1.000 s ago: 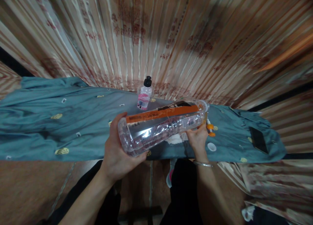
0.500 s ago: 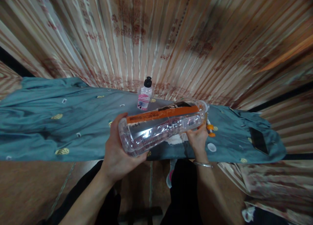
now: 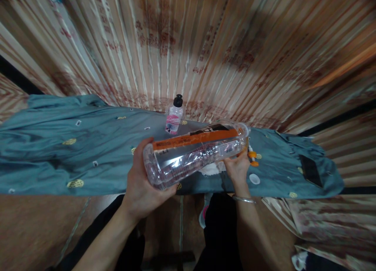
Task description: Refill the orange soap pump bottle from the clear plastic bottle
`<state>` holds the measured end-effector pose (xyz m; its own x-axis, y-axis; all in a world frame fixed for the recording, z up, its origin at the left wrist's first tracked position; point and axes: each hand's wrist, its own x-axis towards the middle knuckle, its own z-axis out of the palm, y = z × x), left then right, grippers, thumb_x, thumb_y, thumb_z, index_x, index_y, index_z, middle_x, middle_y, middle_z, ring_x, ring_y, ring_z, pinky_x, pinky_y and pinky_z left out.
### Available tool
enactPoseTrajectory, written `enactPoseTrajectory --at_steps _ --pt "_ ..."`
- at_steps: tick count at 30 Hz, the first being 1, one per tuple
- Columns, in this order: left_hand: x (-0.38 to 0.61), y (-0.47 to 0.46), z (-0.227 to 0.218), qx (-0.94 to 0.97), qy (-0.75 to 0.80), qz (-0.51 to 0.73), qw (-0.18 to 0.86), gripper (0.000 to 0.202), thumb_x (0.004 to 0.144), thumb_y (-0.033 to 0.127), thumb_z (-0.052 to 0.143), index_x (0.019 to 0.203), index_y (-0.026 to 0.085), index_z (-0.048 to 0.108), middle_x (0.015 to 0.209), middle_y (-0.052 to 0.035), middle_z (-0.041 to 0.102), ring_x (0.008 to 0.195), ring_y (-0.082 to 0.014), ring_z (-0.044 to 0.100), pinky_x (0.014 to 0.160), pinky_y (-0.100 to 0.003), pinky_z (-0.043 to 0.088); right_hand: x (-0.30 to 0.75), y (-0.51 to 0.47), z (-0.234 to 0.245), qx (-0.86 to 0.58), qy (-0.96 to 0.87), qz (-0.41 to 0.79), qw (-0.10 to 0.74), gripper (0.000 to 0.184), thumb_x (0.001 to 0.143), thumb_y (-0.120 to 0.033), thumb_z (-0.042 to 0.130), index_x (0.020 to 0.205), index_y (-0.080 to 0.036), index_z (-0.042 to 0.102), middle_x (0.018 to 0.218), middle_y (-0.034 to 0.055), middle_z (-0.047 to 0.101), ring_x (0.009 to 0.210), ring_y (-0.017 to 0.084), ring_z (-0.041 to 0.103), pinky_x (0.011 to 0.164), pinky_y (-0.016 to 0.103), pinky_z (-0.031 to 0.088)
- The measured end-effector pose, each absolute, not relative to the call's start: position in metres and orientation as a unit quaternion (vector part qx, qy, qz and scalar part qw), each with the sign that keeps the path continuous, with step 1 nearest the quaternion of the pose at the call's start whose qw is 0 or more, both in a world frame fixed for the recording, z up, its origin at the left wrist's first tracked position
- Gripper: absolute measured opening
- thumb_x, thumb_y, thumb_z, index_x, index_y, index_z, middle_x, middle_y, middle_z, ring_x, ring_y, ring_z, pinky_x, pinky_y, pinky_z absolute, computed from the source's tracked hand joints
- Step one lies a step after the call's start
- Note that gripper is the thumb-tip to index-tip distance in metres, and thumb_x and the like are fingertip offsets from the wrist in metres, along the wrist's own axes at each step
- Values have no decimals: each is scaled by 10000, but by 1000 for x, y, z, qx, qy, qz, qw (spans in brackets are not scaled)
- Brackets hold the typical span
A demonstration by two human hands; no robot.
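Above the near edge of the bench (image 3: 88, 173), I hold a large clear orange-labelled plastic bottle (image 3: 195, 153) sideways: left hand (image 3: 141, 186) cupping its base, right hand (image 3: 236, 168) clasping its neck end. Smooth plastic could slip, I judge.

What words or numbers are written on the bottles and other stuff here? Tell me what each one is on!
Nothing here reads clearly.
Orange label on the big clear plastic bottle, held sideways by the left hand and right hand: dark print, too blurred to read.
Pink label on the small clear bottle with a black cap: too small to read.
Striped beige curtain: reddish marks, too blurred to tell if writing.
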<state>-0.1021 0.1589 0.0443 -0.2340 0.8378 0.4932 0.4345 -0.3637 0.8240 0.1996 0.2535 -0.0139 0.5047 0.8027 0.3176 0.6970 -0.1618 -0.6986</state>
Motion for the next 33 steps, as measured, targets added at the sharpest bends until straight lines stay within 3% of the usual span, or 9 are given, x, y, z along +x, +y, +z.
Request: enactPoseTrajectory --at_steps 15,22,27,33 --pt "-102 160 44 591 536 577 172 930 664 299 883 1531 326 549 1258 -82 820 1021 -344 871 858 -512 756 202 254 -21 -752 -505 40 422 539 682 -578 736 1086 -242 613 898 108 804 833 355 763 787 485 641" --pt "-100 161 46 590 537 576 179 934 661 294 894 1527 298 543 1203 -55 826 980 -298 872 826 -431 752 198 255 -17 -758 -486 55 432 599 646 -582 743 1103 -217 616 959 157 809 888 374 775 822 485 643" --pt "-104 158 47 592 538 566 200 968 684 285 898 1567 335 505 1285 -75 809 1055 -314 870 890 -469 757 199 254 -19 -746 -500 47 438 595 661 -640 749 1087 -247 610 939 132 817 845 349 762 795 469 634" --pt "-105 158 46 597 541 563 182 988 684 271 898 1582 351 496 1266 -59 813 1043 -301 870 892 -457 753 201 256 -19 -768 -484 54 416 579 642 -566 770 1086 -227 614 947 160 823 887 382 781 801 466 627"
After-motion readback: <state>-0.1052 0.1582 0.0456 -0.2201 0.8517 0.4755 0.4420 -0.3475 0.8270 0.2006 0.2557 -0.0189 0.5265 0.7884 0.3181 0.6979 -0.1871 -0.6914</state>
